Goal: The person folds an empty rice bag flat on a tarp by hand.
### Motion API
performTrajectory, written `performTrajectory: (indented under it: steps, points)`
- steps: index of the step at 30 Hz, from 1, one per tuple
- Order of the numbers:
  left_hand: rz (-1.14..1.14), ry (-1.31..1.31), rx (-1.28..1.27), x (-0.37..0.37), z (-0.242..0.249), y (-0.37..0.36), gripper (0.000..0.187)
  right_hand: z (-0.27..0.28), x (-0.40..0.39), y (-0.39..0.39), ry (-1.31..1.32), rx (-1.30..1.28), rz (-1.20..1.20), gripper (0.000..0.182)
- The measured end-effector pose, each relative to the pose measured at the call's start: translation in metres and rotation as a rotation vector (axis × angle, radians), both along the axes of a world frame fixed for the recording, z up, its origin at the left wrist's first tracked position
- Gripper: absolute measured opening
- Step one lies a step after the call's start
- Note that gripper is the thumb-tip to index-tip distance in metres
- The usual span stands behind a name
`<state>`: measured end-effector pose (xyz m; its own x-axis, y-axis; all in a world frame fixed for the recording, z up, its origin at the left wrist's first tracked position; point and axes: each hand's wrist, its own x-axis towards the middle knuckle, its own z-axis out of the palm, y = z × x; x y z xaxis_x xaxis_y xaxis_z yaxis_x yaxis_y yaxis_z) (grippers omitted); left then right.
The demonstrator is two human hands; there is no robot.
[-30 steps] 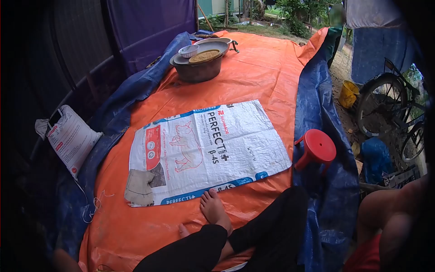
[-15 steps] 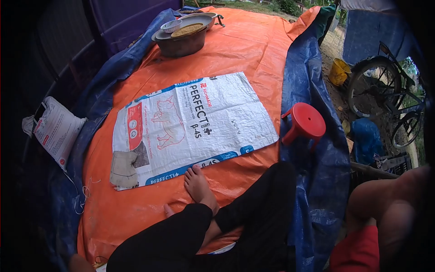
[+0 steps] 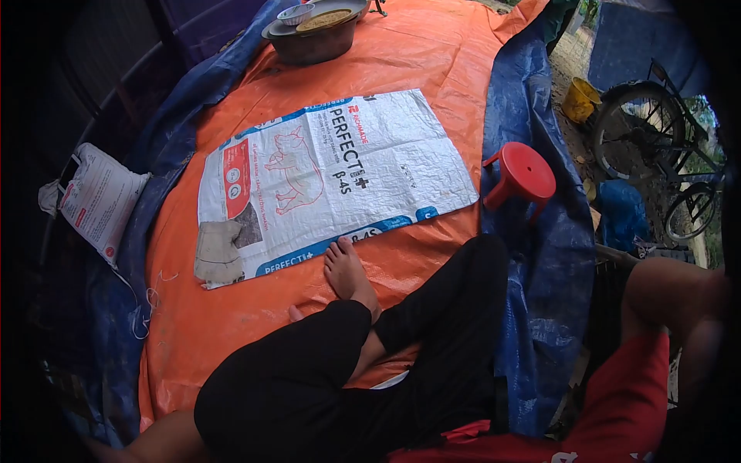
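My left forearm [image 3: 166, 440] shows at the bottom left beside my knee, with the hand itself out of view. On the right, my bent right arm [image 3: 668, 297] comes up from a red sleeve [image 3: 629, 378]; the lower part is blurred at the dark edge, and no fingers can be made out. In front of me a flattened white feed sack [image 3: 409, 147] printed "PERFECT" lies on an orange tarp [image 3: 247, 328]. My bare foot [image 3: 346, 270] touches the sack's near edge, and my legs in black trousers [image 3: 278, 370] are folded on the tarp.
A red plastic stool [image 3: 527, 171] stands right of the sack on blue tarp [image 3: 532, 309]. A basin [image 3: 316, 46] with a tray and bowl sits at the back. At left leans a filled white sack [image 3: 104, 201]; a bicycle [image 3: 641, 139] and yellow bucket [image 3: 580, 100] are at right.
The view has tilted down, so the sack, stool and basin sit higher in the picture. More of my red sleeve and left forearm now shows.
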<state>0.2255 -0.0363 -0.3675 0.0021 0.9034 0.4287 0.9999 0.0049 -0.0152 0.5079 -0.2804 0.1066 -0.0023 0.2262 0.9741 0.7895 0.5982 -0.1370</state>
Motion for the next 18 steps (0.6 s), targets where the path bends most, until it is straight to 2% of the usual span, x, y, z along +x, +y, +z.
performTrajectory:
  steps: [4,7,9,13,15,18]
  points:
    - [-0.127,-0.072,-0.068,0.001,0.015,0.002,0.012,-0.006,-0.003,0.007,0.019,0.007,-0.008,0.018]
    - [-0.467,-0.281,-0.152,0.003,0.057,-0.008,0.013,-0.015,-0.003,0.018,0.046,0.006,-0.016,0.018]
    - [-0.761,-0.447,-0.174,-0.010,0.119,-0.022,0.014,-0.017,-0.006,0.016,0.052,0.010,-0.016,0.018]
    - [-1.192,-0.455,-0.005,-0.066,0.266,-0.061,0.015,-0.011,-0.017,0.003,0.043,0.036,-0.012,0.018]
    - [-1.304,-0.386,0.178,-0.107,0.331,-0.084,0.016,-0.007,-0.022,-0.004,0.046,0.051,0.008,0.019]
    - [-1.322,-0.230,0.483,-0.171,0.416,-0.119,0.017,-0.002,-0.020,-0.007,0.069,0.058,0.024,0.019]
